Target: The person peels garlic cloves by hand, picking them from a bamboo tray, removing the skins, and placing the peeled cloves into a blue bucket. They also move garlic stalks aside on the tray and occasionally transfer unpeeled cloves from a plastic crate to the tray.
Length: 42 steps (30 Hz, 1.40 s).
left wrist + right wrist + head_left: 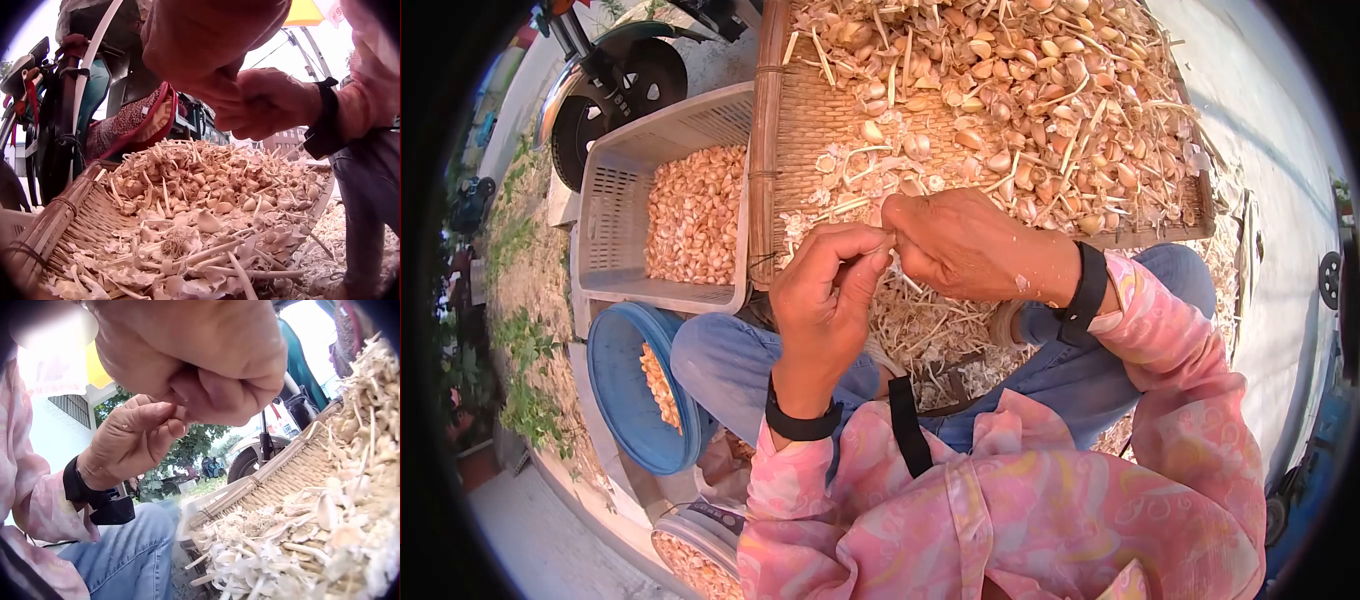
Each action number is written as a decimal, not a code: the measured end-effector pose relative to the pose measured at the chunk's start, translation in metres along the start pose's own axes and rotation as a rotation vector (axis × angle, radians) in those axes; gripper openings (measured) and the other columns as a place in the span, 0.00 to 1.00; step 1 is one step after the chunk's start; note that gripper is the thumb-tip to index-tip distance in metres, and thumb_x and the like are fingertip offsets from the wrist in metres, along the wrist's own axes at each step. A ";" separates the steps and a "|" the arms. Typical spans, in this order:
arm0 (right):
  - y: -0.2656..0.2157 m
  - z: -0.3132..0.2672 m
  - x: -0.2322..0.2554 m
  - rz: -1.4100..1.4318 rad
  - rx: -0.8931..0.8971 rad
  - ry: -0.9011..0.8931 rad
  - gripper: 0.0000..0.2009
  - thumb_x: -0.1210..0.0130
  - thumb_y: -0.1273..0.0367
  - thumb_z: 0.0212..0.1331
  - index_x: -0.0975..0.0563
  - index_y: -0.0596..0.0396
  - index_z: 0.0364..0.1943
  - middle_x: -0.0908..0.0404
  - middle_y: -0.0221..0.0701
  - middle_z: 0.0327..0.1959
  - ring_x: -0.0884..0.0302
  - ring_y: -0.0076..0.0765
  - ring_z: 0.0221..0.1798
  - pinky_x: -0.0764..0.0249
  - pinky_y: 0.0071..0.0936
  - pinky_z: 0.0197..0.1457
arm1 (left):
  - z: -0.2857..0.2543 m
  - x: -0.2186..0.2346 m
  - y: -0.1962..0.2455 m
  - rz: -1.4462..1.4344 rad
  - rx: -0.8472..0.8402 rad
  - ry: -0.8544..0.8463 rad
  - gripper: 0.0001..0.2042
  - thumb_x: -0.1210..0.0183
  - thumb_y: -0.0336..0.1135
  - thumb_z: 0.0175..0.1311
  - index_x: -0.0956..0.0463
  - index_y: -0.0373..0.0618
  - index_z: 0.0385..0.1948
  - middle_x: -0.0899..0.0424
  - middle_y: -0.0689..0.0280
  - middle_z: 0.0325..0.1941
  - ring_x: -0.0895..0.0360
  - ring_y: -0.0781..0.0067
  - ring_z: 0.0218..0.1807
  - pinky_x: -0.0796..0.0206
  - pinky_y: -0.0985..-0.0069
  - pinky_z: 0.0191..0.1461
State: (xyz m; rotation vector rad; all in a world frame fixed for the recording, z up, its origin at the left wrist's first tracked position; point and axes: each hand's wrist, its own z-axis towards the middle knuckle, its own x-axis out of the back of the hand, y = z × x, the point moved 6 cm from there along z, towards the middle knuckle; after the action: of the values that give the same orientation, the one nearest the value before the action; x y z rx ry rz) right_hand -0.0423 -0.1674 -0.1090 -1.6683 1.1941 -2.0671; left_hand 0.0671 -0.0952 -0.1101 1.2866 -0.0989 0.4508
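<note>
Over the near edge of a woven tray (800, 130), both hands meet fingertip to fingertip. The left hand (830, 285) pinches a small piece of garlic between thumb and forefinger, mostly hidden by the fingers; I cannot tell whether it is a clove or skin. Curled fingers of the right hand (965, 245) press against the same spot, its thumb at the left fingertips. In the right wrist view the left hand (134, 440) touches the underside of the right fist (206, 369). Unpeeled garlic cloves (1040, 120) heap on the tray, with dry stalks and skins below the hands.
A pale plastic crate (615, 215) left of the tray holds peeled cloves (695, 215). Nearer stand a blue bucket (630, 385) with some cloves and another tub (700, 530) of them. Skins litter the ground between the person's knees (720, 355). A wheeled vehicle (615, 90) stands behind the crate.
</note>
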 end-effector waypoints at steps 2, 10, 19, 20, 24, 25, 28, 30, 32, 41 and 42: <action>0.010 0.001 -0.001 0.027 -0.052 0.049 0.10 0.57 0.66 0.55 0.33 0.60 0.29 0.27 0.47 0.25 0.29 0.56 0.31 0.35 0.45 0.34 | 0.000 -0.006 -0.003 -0.162 0.029 0.064 0.06 0.43 0.23 0.57 0.26 0.35 0.36 0.21 0.62 0.35 0.23 0.76 0.33 0.30 0.84 0.36; 0.022 0.003 -0.002 0.293 0.005 0.110 0.10 0.57 0.66 0.63 0.32 0.59 0.30 0.30 0.40 0.24 0.31 0.48 0.26 0.36 0.39 0.30 | -0.006 -0.003 -0.033 -0.859 0.476 0.129 0.10 0.45 0.26 0.60 0.29 0.34 0.42 0.19 0.59 0.35 0.21 0.76 0.34 0.27 0.83 0.39; 0.072 0.000 0.005 -0.437 -0.164 0.171 0.10 0.50 0.64 0.55 0.30 0.56 0.24 0.27 0.42 0.20 0.27 0.52 0.27 0.33 0.43 0.29 | 0.038 0.112 -0.049 0.443 0.192 0.294 0.16 0.44 0.29 0.58 0.29 0.37 0.49 0.22 0.58 0.41 0.23 0.66 0.40 0.31 0.76 0.43; 0.071 0.004 0.009 -0.489 -0.228 0.105 0.09 0.49 0.66 0.53 0.29 0.57 0.23 0.25 0.41 0.22 0.26 0.51 0.26 0.32 0.42 0.28 | 0.048 0.083 -0.048 0.399 0.222 0.139 0.16 0.44 0.28 0.57 0.29 0.37 0.48 0.22 0.57 0.41 0.23 0.63 0.39 0.31 0.74 0.42; 0.087 0.005 0.013 -0.528 -0.235 0.223 0.07 0.50 0.68 0.53 0.28 0.57 0.25 0.25 0.41 0.22 0.25 0.51 0.27 0.31 0.42 0.29 | 0.067 -0.045 -0.058 0.593 0.032 -0.263 0.12 0.43 0.25 0.52 0.26 0.38 0.40 0.23 0.54 0.36 0.24 0.59 0.37 0.33 0.68 0.40; 0.088 0.004 0.016 -0.510 -0.235 0.235 0.07 0.50 0.68 0.52 0.28 0.57 0.26 0.25 0.42 0.23 0.25 0.52 0.28 0.31 0.43 0.29 | 0.067 -0.063 -0.069 0.650 -0.004 -0.313 0.11 0.43 0.25 0.51 0.26 0.38 0.38 0.24 0.52 0.35 0.24 0.55 0.37 0.33 0.66 0.40; 0.096 0.004 0.012 -0.411 -0.220 0.226 0.06 0.50 0.69 0.52 0.27 0.58 0.29 0.24 0.44 0.25 0.25 0.54 0.30 0.30 0.43 0.32 | 0.071 -0.076 -0.083 0.652 0.033 -0.275 0.10 0.43 0.24 0.50 0.25 0.39 0.36 0.23 0.53 0.37 0.25 0.52 0.38 0.34 0.62 0.41; 0.098 0.002 0.007 -0.264 -0.237 0.213 0.07 0.49 0.70 0.52 0.27 0.58 0.33 0.23 0.45 0.27 0.26 0.56 0.32 0.30 0.43 0.35 | 0.069 -0.078 -0.079 0.629 -0.027 -0.216 0.11 0.43 0.26 0.48 0.26 0.41 0.36 0.25 0.53 0.34 0.26 0.50 0.36 0.34 0.61 0.40; 0.097 0.006 0.003 -0.127 -0.147 0.293 0.07 0.48 0.70 0.53 0.28 0.59 0.33 0.24 0.43 0.25 0.25 0.51 0.30 0.30 0.39 0.33 | 0.067 -0.075 -0.077 0.552 -0.011 -0.157 0.11 0.42 0.26 0.48 0.26 0.41 0.36 0.26 0.54 0.33 0.25 0.52 0.35 0.33 0.63 0.38; 0.062 0.017 0.001 0.942 -0.199 0.060 0.12 0.53 0.62 0.64 0.27 0.54 0.29 0.23 0.24 0.24 0.28 0.15 0.24 0.34 0.11 0.26 | 0.042 -0.035 -0.072 -0.753 0.404 0.151 0.12 0.44 0.29 0.60 0.28 0.36 0.45 0.23 0.64 0.39 0.24 0.79 0.37 0.27 0.81 0.43; 0.058 0.017 0.000 0.958 -0.210 -0.006 0.12 0.53 0.61 0.64 0.27 0.54 0.29 0.23 0.24 0.23 0.28 0.15 0.24 0.34 0.11 0.26 | 0.037 -0.033 -0.069 -0.821 0.415 0.172 0.16 0.45 0.30 0.62 0.30 0.37 0.50 0.23 0.63 0.40 0.23 0.77 0.39 0.26 0.81 0.44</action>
State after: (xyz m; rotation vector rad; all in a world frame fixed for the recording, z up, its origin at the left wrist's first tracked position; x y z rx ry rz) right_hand -0.0444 -0.2127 -0.1498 -0.8429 1.7763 -1.3519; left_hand 0.0697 -0.1534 -0.1717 1.5536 0.6793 -0.1418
